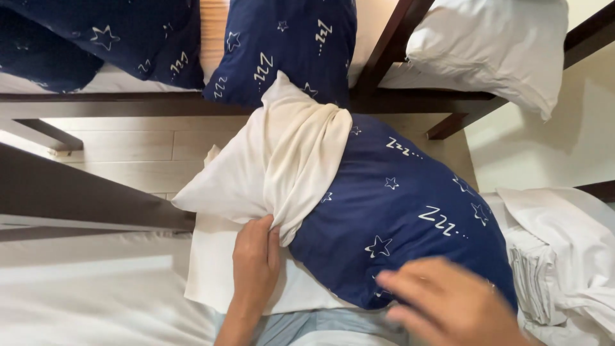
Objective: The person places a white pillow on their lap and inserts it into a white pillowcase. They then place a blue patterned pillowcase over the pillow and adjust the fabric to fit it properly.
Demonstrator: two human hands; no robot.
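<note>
Left hand fingers are pinching together on the bunched edge of the cream pillowcase, gripping where it gathers against the navy star-print pillow. Right hand is blurred; fingers are lying spread apart, flat on the navy pillow's lower end, not clamping anything. The pillow is lying diagonally across the white bed sheet, the cream case covering only its upper-left end. 2 more navy pillows are sitting beyond the dark wooden frame; folded white linen is piling at the right.
</note>
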